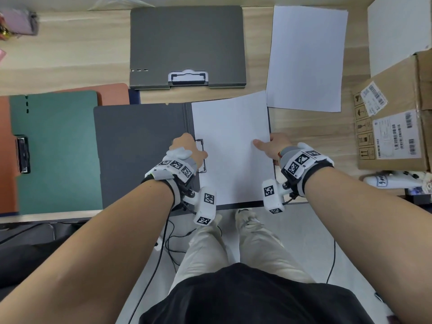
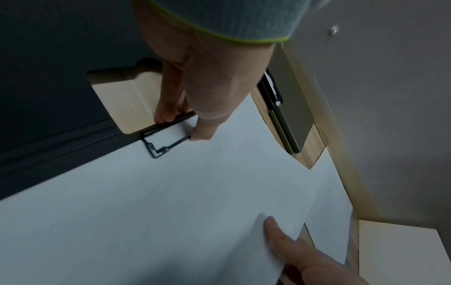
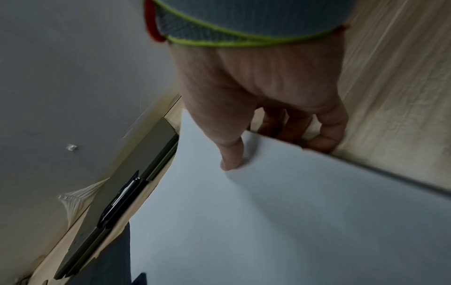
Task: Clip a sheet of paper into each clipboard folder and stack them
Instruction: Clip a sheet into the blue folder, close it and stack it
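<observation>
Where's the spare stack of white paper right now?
In the head view the spare paper lies on the wooden desk, up and to the right, between the closed grey folder and the cardboard box.

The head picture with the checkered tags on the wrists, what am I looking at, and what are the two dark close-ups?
No machine here: a person at a wooden desk wears a camera on the head and one on each wrist. The tagged white blocks are those wrist units. The wide picture looks down from the head; each dark close-up looks along one hand.

An open dark folder lies in front, with a sheet of paper on its right half. The left hand has its grip on the folder's wire clip, thumb on the clip's wire, fingers curled behind. The right hand pinches the sheet's right edge.

Also there: a closed grey folder, a green folder on orange ones, spare sheets and a cardboard box.
</observation>
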`<state>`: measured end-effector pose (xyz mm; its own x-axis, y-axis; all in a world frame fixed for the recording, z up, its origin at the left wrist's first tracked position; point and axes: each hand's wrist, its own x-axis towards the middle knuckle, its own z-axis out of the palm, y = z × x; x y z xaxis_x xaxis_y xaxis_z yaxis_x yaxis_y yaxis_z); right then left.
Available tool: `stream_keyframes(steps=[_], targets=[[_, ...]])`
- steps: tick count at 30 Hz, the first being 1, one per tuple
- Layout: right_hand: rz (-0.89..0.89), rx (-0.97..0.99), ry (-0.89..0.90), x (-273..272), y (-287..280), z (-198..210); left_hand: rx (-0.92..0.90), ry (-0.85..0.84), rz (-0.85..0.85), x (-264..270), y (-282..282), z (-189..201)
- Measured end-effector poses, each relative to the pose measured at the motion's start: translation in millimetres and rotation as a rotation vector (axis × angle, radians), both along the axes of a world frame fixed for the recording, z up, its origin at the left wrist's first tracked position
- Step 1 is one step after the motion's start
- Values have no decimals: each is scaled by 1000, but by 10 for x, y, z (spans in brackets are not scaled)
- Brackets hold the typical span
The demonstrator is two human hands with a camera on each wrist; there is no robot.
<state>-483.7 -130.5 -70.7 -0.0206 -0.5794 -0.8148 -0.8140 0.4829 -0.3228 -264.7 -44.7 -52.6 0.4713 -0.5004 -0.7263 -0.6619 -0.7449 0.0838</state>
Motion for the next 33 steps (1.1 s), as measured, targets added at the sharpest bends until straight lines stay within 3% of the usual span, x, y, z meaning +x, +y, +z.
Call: stream_keyframes(steps=[4, 11, 17, 21, 24, 27, 30, 33], targets=[[-95, -37, -30, -82, 7, -29, 55, -56, -16, 128, 13, 16], [-102, -50, -41, 11, -18, 14, 81, -50, -26, 271, 69, 70], [200, -216, -85, 416, -72, 366, -5, -31, 55, 412, 106, 98], [462, -265, -127, 917, 3, 534, -177, -292, 162, 825, 195, 357], [617, -161, -54, 1132, 122, 478, -131, -391, 240, 1192, 318, 400], [737, -85, 105, 1249, 285, 381, -15, -355, 340, 1478, 500, 467], [762, -81, 158, 1293, 376, 312, 81, -293, 310, 1612, 582, 581], [764, -51, 167, 1279, 355, 306, 62, -293, 336, 1696, 555, 648]])
